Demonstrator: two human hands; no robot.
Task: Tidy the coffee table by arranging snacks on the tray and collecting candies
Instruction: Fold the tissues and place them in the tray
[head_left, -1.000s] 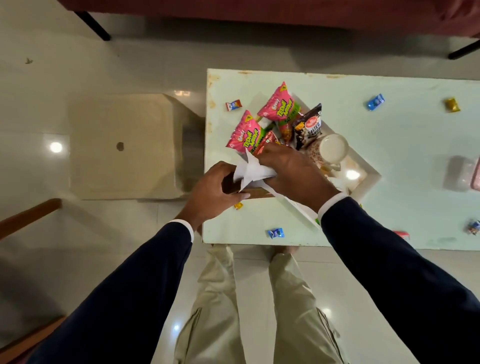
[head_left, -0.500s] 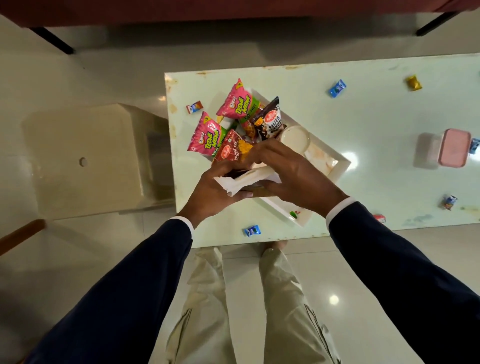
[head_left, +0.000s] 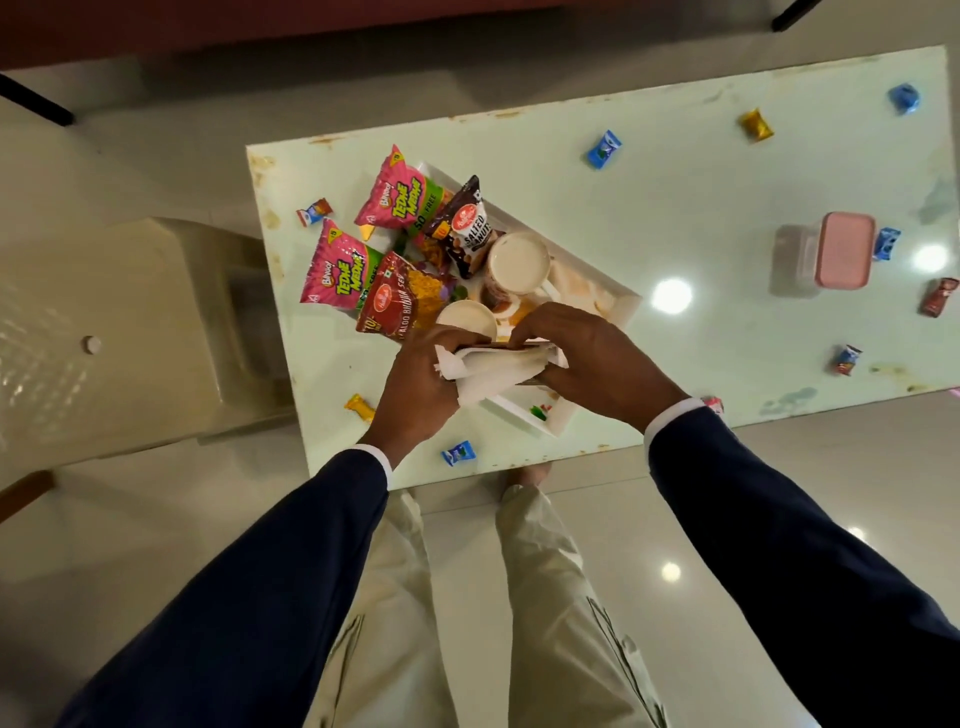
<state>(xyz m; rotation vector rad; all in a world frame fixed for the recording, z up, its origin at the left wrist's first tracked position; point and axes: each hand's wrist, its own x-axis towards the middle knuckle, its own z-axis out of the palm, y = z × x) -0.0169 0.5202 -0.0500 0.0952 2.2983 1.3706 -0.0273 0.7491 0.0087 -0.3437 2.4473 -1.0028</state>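
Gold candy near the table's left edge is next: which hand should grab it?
Probably left. The left hand is right beside the gold candy; the right hand would cross over. Both grip the white napkin.

Head camera, steep downward view, coffee table (head_left: 675, 218) near below

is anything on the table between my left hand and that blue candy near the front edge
Nothing visible. The blue candy lies alone on bare table just below your left hand. That hand, with your right hand, has its grip on a white napkin, so it isn't free.
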